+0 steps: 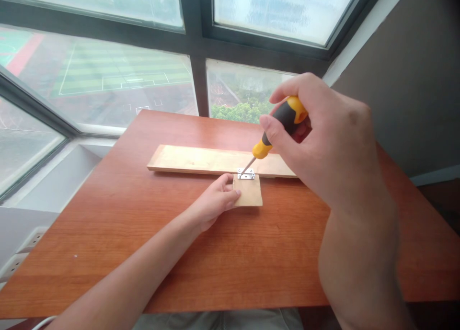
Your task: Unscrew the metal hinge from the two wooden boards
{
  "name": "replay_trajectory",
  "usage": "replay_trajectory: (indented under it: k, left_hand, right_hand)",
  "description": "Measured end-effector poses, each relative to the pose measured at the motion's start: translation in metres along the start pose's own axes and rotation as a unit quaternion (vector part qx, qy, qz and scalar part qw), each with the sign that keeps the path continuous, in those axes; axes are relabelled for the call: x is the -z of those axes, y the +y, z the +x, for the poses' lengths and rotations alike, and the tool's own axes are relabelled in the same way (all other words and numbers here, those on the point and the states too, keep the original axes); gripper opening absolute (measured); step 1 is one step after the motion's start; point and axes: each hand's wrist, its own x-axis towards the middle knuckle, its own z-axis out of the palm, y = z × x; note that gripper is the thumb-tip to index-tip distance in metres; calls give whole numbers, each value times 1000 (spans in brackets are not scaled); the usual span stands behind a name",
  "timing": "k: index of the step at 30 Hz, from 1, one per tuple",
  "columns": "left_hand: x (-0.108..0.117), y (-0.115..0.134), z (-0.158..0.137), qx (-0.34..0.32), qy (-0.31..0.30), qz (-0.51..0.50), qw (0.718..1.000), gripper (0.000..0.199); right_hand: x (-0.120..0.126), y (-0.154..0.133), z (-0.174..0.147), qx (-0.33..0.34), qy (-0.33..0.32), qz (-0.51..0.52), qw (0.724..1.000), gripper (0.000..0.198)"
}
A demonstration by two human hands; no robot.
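Observation:
My right hand point(323, 129) is closed around the black and yellow handle of a screwdriver point(286, 118). The shaft slants down to the left, and its tip meets a small silver hinge point(246, 174). One leaf of the hinge lies on the edge of a long pale wooden board point(194, 160), the other on a small square wooden piece point(248, 192). By its left edge, my left hand point(216, 198) pinches that square piece, thumb on top and fingers partly hidden. Whether a screw sits under the tip is too small to tell.
The reddish-brown wooden table point(143, 244) carries the board across its far half. Beyond its far edge stand dark-framed windows point(201, 47). A grey wall point(402, 81) rises at the right. Wall sockets point(21, 253) and a white cable point(45, 322) are at the lower left.

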Motion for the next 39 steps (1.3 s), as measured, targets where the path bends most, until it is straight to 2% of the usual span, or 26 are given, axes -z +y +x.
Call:
replay_trajectory:
  k: [4,12,17,23,29,34,36,39]
  left_hand:
    - [-1,0,0,-3,0,-4,1000,34]
    - [1,-2,1,-1,1,-12,1000,35]
    - [0,-1,1,0,-3,-11,1000,34]
    - [0,0,0,2,2,-5,1000,33]
    - [0,-1,1,2,-1,-9,1000,32]
    - [0,-1,1,3,1,-4,1000,33]
    - [0,-1,1,2,5,3,1000,32]
    - [0,-1,1,-1,4,2,1000,32]
  right_hand:
    - [4,-1,0,35,-21,41,998,29]
    - [1,0,-1,5,8,-2,1000,20]
    - [2,0,-1,42,-18,22,999,33]
    - [-2,4,0,7,10,2,1000,26]
    - [2,2,-3,21,-24,21,999,53]
    - [0,-1,-2,-13,-9,-10,1000,25]
    - [-1,-2,-1,-25,7,-23,999,20]
    - [0,-2,-1,-9,7,-10,1000,21]
